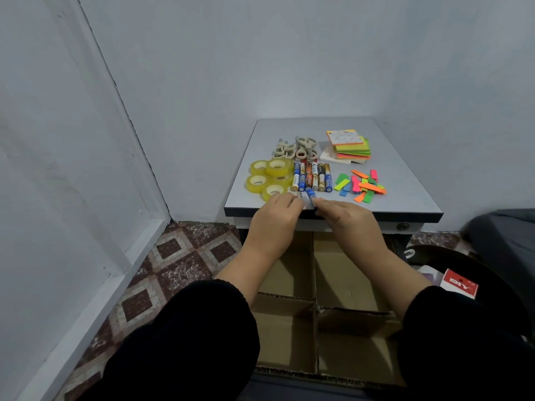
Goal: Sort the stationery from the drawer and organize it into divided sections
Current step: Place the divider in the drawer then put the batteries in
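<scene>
We are pinching a small blue-labelled cylindrical battery [311, 195] with our right hand [344, 215] at the grey surface's [405, 180] front edge, left hand [278, 215] curled beside another, risking one rolling off into the divided cardboard drawer [314, 314].

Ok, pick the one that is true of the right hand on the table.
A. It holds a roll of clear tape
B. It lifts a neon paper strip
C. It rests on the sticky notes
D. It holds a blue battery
D: the right hand pinches a blue battery at the table's front edge, in front of the row of batteries.
</scene>
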The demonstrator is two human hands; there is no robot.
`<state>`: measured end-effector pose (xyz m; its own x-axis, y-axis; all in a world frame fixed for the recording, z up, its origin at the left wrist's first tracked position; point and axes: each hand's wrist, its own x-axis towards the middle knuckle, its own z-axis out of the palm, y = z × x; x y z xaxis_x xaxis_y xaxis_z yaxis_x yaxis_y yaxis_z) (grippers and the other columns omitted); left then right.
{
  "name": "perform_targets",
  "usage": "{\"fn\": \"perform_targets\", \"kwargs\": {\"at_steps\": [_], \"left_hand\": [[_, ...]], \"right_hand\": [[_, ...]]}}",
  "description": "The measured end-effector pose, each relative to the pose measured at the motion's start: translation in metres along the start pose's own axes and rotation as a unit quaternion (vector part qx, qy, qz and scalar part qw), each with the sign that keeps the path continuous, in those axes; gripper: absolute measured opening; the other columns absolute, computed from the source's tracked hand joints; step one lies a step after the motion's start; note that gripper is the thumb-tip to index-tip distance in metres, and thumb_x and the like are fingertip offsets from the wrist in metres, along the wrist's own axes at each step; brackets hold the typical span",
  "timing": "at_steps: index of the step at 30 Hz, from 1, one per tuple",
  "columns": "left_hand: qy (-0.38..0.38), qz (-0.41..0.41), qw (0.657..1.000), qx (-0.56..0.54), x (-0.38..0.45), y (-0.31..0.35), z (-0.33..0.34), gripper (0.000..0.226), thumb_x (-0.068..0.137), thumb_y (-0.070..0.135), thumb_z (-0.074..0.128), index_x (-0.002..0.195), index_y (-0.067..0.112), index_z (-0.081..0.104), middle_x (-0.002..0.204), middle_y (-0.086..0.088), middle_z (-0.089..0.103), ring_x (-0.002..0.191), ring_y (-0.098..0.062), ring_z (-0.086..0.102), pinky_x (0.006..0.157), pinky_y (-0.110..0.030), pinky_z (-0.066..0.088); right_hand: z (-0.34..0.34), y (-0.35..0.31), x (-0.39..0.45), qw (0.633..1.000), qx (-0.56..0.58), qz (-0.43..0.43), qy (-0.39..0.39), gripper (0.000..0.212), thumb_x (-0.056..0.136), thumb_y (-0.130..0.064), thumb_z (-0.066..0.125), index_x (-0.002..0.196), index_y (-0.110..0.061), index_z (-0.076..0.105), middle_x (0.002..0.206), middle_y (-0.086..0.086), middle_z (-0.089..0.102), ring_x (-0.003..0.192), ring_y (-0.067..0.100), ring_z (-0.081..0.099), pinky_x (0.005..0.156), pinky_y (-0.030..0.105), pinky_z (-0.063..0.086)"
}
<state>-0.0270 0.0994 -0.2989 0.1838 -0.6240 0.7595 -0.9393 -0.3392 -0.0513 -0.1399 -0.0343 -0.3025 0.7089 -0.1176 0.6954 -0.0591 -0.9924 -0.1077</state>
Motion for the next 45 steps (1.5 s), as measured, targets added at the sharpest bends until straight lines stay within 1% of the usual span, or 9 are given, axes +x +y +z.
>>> {"fn": "perform_targets", "kwargs": {"at_steps": [6,10,16,23,26,31,34,39,45], "left_hand": [[-0.016,-0.143,0.965,-0.22,-0.023,0.027,-0.046,0.009,0.087,0.01,0.066,0.095,0.01,0.07,0.089,0.0,0.068,0.083,-0.009,0.062,0.077,-0.021,0.051],[-0.218,-0.354,0.767,-0.488,-0.057,0.034,-0.075,0.013,0.082,0.006,0.071,0.088,0.018,0.072,0.083,0.001,0.071,0.076,-0.011,0.068,0.071,-0.025,0.058],[-0.492,-0.402,0.689,-0.35,-0.095,0.043,-0.051,0.011,0.087,0.006,0.066,0.077,0.009,0.068,0.064,0.001,0.064,0.053,0.001,0.058,0.054,-0.012,0.046],[-0.493,-0.488,0.633,-0.343,-0.11,0.063,-0.016,0.024,0.091,-0.003,0.056,0.07,0.008,0.058,0.069,-0.005,0.058,0.058,-0.009,0.055,0.047,-0.013,0.046],[-0.47,-0.504,0.636,-0.346,-0.116,0.068,-0.009,0.011,0.09,-0.005,0.057,0.084,0.003,0.061,0.071,-0.005,0.056,0.059,-0.011,0.055,0.049,-0.015,0.046],[-0.455,-0.484,0.676,-0.319,-0.124,0.063,-0.008,0.019,0.079,-0.001,0.072,0.096,0.004,0.067,0.097,-0.014,0.067,0.098,-0.026,0.064,0.09,-0.036,0.053],[-0.532,-0.437,0.673,-0.272,-0.123,0.065,-0.009,0.02,0.079,0.005,0.072,0.068,0.011,0.056,0.08,-0.012,0.062,0.084,-0.028,0.065,0.082,-0.039,0.054],[-0.627,-0.324,0.688,-0.17,-0.116,0.078,-0.006,0.019,0.086,0.001,0.059,0.067,0.005,0.056,0.062,-0.007,0.055,0.091,-0.033,0.067,0.059,-0.029,0.047],[-0.604,-0.289,0.728,-0.145,-0.111,0.081,-0.004,0.016,0.09,0.004,0.058,0.101,-0.005,0.064,0.103,-0.02,0.068,0.096,-0.032,0.065,0.067,-0.03,0.044]], "right_hand": [[-0.018,-0.017,-0.04,0.993,0.094,0.035,0.062,0.04,0.074,0.006,0.075,0.112,-0.004,0.069,0.1,0.011,0.072,0.089,0.018,0.069,0.084,0.028,0.052],[-0.011,-0.024,-0.081,0.973,0.173,0.153,0.017,0.036,0.077,-0.001,0.073,0.111,-0.011,0.067,0.099,0.007,0.073,0.09,0.008,0.063,0.08,0.028,0.055],[-0.002,-0.025,-0.101,0.915,0.224,0.332,-0.051,0.03,0.083,-0.012,0.069,0.112,-0.02,0.067,0.095,-0.01,0.067,0.081,-0.009,0.056,0.076,0.011,0.045],[-0.002,-0.026,-0.101,0.895,0.242,0.369,-0.058,0.028,0.083,-0.013,0.07,0.111,-0.018,0.069,0.093,-0.016,0.061,0.081,-0.012,0.054,0.074,0.006,0.041],[-0.002,-0.026,-0.102,0.893,0.25,0.37,-0.061,0.029,0.083,-0.013,0.07,0.111,-0.02,0.069,0.094,-0.016,0.062,0.083,-0.01,0.055,0.078,0.007,0.043],[0.0,-0.026,-0.103,0.886,0.263,0.376,-0.064,0.028,0.083,-0.014,0.07,0.111,-0.019,0.07,0.096,-0.017,0.062,0.085,-0.012,0.055,0.079,0.006,0.043],[0.001,-0.025,-0.103,0.889,0.262,0.371,-0.058,0.028,0.083,-0.013,0.07,0.111,-0.018,0.07,0.096,-0.017,0.063,0.084,-0.013,0.056,0.079,0.003,0.043],[0.001,-0.026,-0.103,0.89,0.261,0.369,-0.062,0.028,0.084,-0.014,0.07,0.111,-0.021,0.069,0.096,-0.016,0.064,0.086,-0.013,0.055,0.081,0.008,0.044],[0.0,-0.026,-0.104,0.896,0.254,0.359,-0.067,0.029,0.083,-0.013,0.07,0.112,-0.02,0.068,0.096,-0.018,0.063,0.087,-0.013,0.056,0.083,0.008,0.045]]}}
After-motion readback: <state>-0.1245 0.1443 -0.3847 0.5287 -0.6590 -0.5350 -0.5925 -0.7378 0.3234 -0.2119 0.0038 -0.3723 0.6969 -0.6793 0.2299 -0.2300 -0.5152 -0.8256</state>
